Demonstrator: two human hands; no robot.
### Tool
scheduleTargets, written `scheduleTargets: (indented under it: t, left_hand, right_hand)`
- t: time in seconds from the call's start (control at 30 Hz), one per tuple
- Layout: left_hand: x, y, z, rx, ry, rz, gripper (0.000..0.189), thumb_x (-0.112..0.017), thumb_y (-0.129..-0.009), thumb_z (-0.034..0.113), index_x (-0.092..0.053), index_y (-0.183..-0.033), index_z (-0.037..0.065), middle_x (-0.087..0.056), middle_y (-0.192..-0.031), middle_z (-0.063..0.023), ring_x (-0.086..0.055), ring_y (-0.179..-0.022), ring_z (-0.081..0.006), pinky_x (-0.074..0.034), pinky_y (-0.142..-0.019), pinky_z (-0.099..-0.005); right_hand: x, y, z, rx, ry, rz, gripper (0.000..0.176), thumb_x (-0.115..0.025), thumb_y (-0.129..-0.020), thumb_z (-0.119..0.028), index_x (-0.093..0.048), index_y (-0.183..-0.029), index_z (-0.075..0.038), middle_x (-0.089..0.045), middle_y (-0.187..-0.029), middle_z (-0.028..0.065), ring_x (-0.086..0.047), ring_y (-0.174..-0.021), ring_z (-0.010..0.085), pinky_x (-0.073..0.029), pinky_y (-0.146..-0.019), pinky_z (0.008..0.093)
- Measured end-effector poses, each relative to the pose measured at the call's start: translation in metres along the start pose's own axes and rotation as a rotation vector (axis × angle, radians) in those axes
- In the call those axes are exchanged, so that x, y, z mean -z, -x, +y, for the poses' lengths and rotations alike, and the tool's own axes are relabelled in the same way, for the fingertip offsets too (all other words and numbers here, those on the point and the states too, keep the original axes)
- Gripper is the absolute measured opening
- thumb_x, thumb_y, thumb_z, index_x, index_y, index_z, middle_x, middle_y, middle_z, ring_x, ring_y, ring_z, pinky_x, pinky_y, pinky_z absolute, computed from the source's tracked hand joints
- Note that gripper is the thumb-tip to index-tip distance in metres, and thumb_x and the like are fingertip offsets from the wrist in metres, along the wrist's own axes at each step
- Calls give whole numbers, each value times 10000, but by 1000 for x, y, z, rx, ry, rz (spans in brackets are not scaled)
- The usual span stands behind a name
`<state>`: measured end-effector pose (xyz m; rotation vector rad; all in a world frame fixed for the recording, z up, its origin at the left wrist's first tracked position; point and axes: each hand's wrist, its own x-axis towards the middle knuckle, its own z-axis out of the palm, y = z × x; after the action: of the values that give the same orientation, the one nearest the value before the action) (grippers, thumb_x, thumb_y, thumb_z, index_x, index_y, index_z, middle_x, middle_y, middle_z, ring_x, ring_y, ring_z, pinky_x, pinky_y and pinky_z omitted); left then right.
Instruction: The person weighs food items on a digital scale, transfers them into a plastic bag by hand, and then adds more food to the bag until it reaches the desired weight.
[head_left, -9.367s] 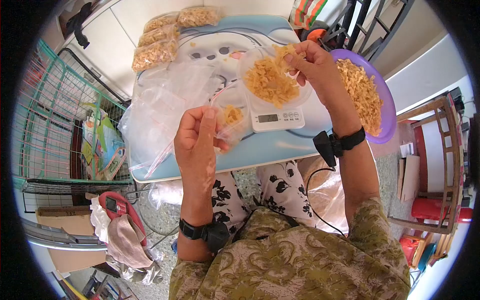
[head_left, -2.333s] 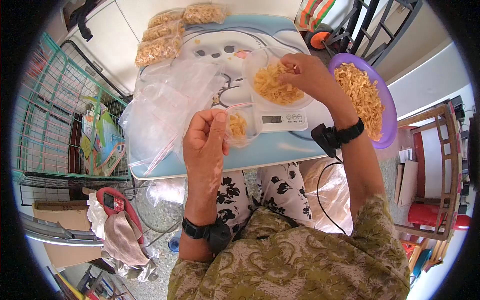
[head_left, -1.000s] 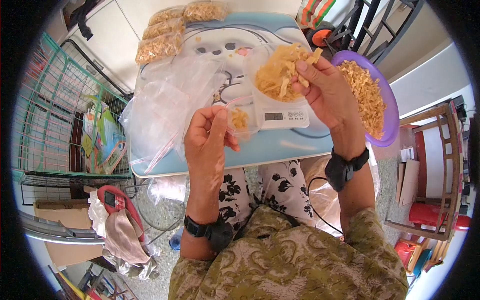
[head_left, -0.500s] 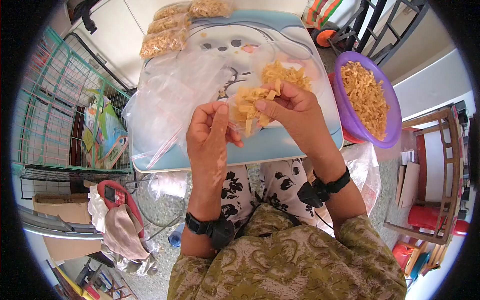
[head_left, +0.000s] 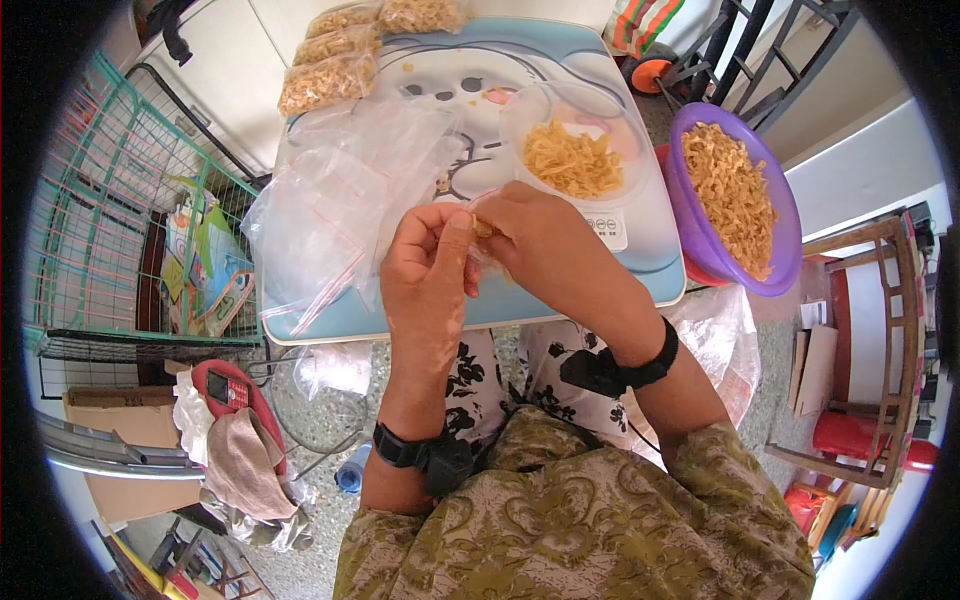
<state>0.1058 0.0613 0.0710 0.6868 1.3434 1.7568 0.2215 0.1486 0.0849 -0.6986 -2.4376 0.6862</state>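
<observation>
At the table's near side, my left hand (head_left: pixel 425 255) pinches the edge of a small clear plastic bag (head_left: pixel 487 266), which is mostly hidden behind my fingers. My right hand (head_left: pixel 545 235) is closed at the bag's mouth, with a bit of dried yellow strips (head_left: pixel 484 229) showing by its fingertips. Beyond it, a clear round bowl (head_left: pixel 632 130) holds a loose heap of dried strips (head_left: pixel 573 160) and stands on a white kitchen scale (head_left: pixel 610 228). Empty clear zip bags (head_left: pixel 330 200) lie spread to the left of my hands.
Several filled bags (head_left: pixel 328 80) are stacked at the table's (head_left: pixel 560 45) far left corner. A purple basin (head_left: pixel 790 225) of dried strips stands against the right edge. Left of the table is a green wire cage (head_left: pixel 95 220); a red stool (head_left: pixel 282 440) holds a phone and cloth.
My right hand has moved left and down to the bag's mouth, carrying the strips in. The bowl and scale are now less covered. My left hand has barely shifted.
</observation>
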Motion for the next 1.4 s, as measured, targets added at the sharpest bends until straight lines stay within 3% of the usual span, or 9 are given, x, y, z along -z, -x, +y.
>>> scheduleTargets:
  t: [0.17,0.33,0.47,0.67,0.97,1.07,1.13,1.23,1.4]
  left_hand:
    - [4,-4,2,26,52,37,197,-606,-947,221,-606,-998,30,-556,-709,-3,-495,-539,-70,-411,-470,-213]
    - [7,-5,3,35,105,45,209,-615,-943,233,-602,-994,31,-546,-701,-2,-503,-540,-75,-415,-471,-218]
    - [4,-4,2,31,129,15,221,-624,-940,247,-600,-986,32,-547,-700,-6,-504,-539,-79,-417,-472,-222]
    - [4,-4,3,28,123,12,225,-624,-941,253,-606,-981,32,-549,-694,-5,-503,-536,-82,-416,-473,-223]
    - [7,6,0,48,111,-44,187,-595,-958,204,-589,-992,19,-566,-718,-5,-499,-566,-57,-416,-480,-210]
    - [6,7,8,57,157,-12,187,-593,-960,208,-586,-992,24,-566,-727,-7,-495,-563,-61,-413,-478,-210]
    - [6,7,12,73,214,-29,177,-589,-960,218,-585,-979,42,-551,-714,5,-489,-560,-60,-398,-478,-207]
    - [3,4,21,111,340,-90,161,-581,-964,228,-577,-968,66,-537,-717,20,-481,-562,-55,-379,-477,-200]
    - [8,0,10,209,471,-203,154,-573,-969,232,-561,-973,78,-548,-753,27,-479,-570,-45,-370,-467,-199]
  right_hand:
    - [7,-4,-9,-60,61,-78,247,-658,-807,-89,-618,-1041,-22,-634,-936,160,-615,-856,327,-494,-753,383]
    - [20,1,-23,-277,-381,4,239,-688,-809,-70,-604,-1024,-12,-642,-975,107,-640,-896,198,-526,-740,300]
    - [12,5,-15,-291,-373,100,210,-675,-802,-24,-609,-1001,-22,-638,-966,79,-632,-876,169,-529,-725,281]
    - [-5,3,-7,125,-56,296,149,-653,-809,13,-622,-946,-36,-647,-963,105,-644,-888,262,-527,-732,320]
    - [-7,7,-4,150,-72,-104,60,-571,-806,-67,-596,-844,-28,-605,-831,154,-604,-808,342,-495,-714,429]
    - [-1,7,-12,110,-179,-3,95,-568,-835,-67,-614,-903,-20,-627,-867,161,-617,-825,340,-501,-723,410]
    - [11,14,-21,-136,-284,27,193,-572,-901,-31,-611,-1090,-21,-641,-1021,116,-655,-924,204,-521,-768,300]
    - [18,19,-21,-201,-544,121,256,-588,-891,-108,-574,-1125,-5,-653,-984,180,-656,-911,314,-520,-797,362]
    - [41,31,-32,-143,-448,-10,294,-592,-886,-71,-555,-1170,-2,-606,-1150,165,-643,-990,276,-513,-873,339]
